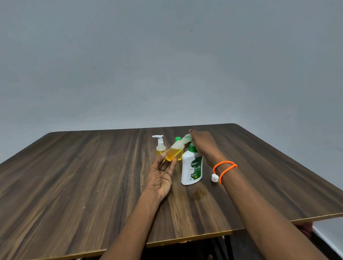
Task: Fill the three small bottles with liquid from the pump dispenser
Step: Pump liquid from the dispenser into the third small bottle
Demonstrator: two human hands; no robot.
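A white and green pump dispenser point(191, 168) stands upright on the wooden table point(71, 182). My right hand point(203, 144) rests on its pump head, covering it. My left hand point(160, 175) holds a small clear bottle point(173, 153) of yellow liquid, tilted with its open neck up against the dispenser's nozzle. Behind it stands a small pump-topped bottle point(160, 146) with yellow liquid. A third small bottle with a green cap point(178, 138) is mostly hidden behind the tilted one.
A small white cap point(214, 177) lies on the table to the right of the dispenser, beside my right wrist. A wet stain point(198, 195) marks the wood in front of the dispenser. A grey wall stands behind the table.
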